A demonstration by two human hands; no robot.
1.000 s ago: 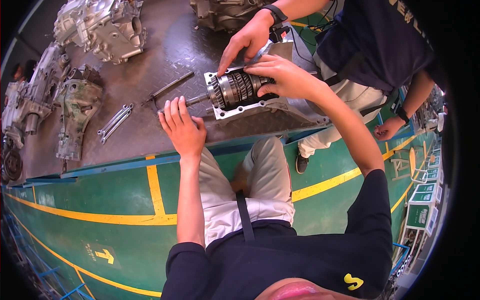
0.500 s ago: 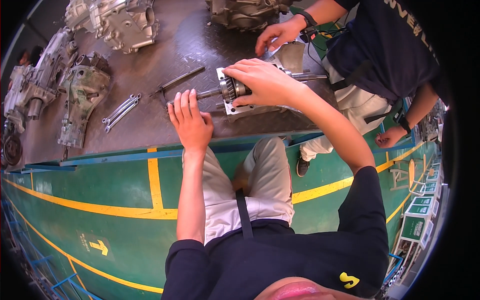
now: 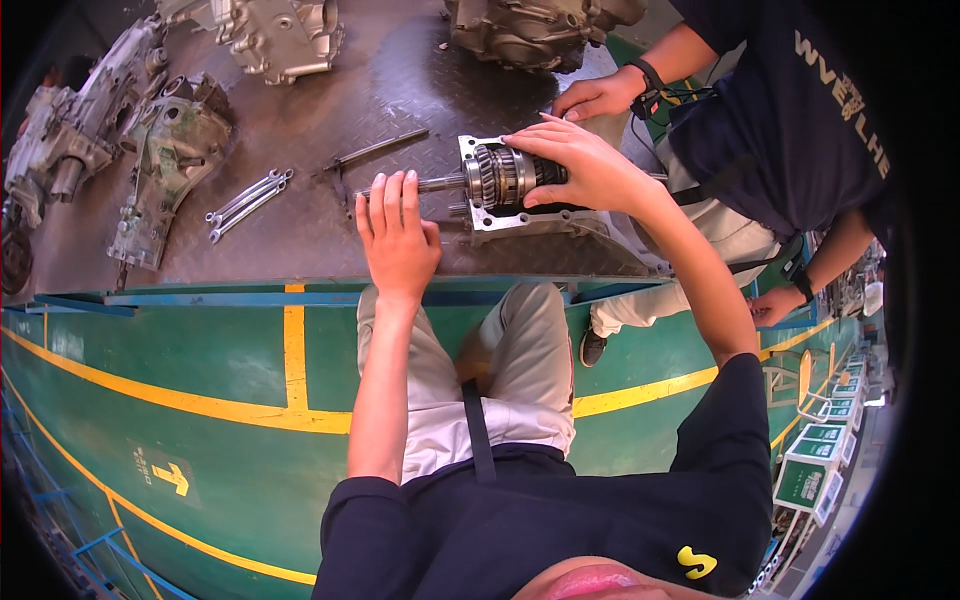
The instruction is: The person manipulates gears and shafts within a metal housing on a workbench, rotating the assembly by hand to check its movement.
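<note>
A metal gear shaft [image 3: 440,183] with several toothed gears [image 3: 487,178] lies lengthwise in an open silver gearbox housing [image 3: 500,222] on the table. My left hand [image 3: 400,245] has its fingers laid together over the shaft's slim left end, which sticks out past the housing; its thumb stands apart. Over the gears, my right hand [image 3: 590,168] grips the shaft's thicker part, fingers on the far side and thumb on the near side. It hides the right part of the gear set.
Left of the housing lie a bar-handled tool [image 3: 375,148] and several wrenches [image 3: 245,205]. Gearbox castings [image 3: 165,165] stand at the left, with another casing [image 3: 540,30] at the back. A co-worker's hand [image 3: 605,95] reaches in just beyond my right hand.
My right hand has slid right along the gear set, uncovering more gears. The co-worker's hand has come nearer the housing. My left hand stays on the shaft end; the whole view has shifted slightly.
</note>
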